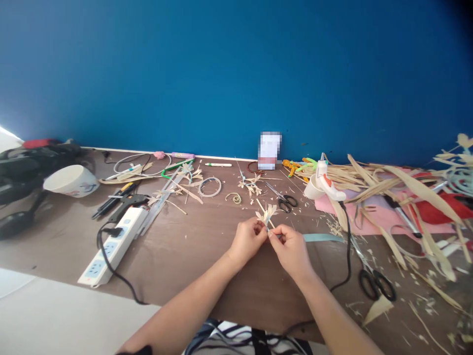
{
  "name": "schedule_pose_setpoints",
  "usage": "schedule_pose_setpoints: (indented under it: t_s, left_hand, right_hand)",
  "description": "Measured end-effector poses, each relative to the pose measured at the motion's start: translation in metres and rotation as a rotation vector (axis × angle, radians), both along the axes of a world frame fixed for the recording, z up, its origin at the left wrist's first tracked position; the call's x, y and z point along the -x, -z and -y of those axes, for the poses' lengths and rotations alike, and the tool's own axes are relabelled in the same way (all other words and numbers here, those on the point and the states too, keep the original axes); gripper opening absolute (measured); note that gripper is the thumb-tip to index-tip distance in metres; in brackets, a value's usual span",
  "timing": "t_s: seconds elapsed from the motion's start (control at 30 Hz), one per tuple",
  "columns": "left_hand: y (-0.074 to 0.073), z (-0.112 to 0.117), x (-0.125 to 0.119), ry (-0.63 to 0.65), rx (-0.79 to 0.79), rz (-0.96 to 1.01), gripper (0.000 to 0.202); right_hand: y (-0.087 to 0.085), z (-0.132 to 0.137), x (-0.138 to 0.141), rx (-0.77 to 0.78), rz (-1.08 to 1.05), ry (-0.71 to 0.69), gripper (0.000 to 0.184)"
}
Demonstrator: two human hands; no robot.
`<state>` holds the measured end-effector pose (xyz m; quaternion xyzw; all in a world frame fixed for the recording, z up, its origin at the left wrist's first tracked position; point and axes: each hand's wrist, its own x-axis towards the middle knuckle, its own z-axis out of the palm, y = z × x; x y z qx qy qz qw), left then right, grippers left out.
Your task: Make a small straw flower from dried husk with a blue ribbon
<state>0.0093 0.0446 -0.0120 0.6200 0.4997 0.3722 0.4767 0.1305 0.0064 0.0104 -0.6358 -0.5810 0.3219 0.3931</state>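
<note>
Both hands meet over the middle of the brown table (192, 256). My left hand (247, 240) is closed, pinching the base of a small pale straw flower (266, 214) with thin petals. My right hand (290, 249) is closed too, its fingertips pressed to the flower's stem just below the petals. A light blue ribbon strip (323, 237) runs from my right hand out to the right across the table.
A white glue gun (325, 181) rests in a cup with its black cord trailing forward. Black scissors (284, 199) lie behind the flower, another pair (375, 281) at right. Dried leaf strips (399, 192) cover the right side. A power strip (113, 246) and white bowl (72, 181) sit left.
</note>
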Motion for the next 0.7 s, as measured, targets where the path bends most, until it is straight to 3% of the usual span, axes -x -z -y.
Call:
schedule_pose_setpoints:
  t_s: [0.2, 0.47, 0.7]
  left_hand:
    - [0.003, -0.001, 0.000, -0.013, 0.111, 0.132, 0.006]
    - [-0.008, 0.002, 0.001, -0.035, 0.329, 0.402, 0.014]
    - [0.002, -0.003, 0.007, -0.165, 0.375, 0.451, 0.018]
  right_hand:
    - [-0.001, 0.001, 0.003, -0.027, -0.015, -0.015, 0.018]
    - [-0.010, 0.008, 0.006, -0.127, 0.078, -0.078, 0.016]
    - [-0.019, 0.019, 0.015, -0.107, 0.067, -0.187, 0.017]
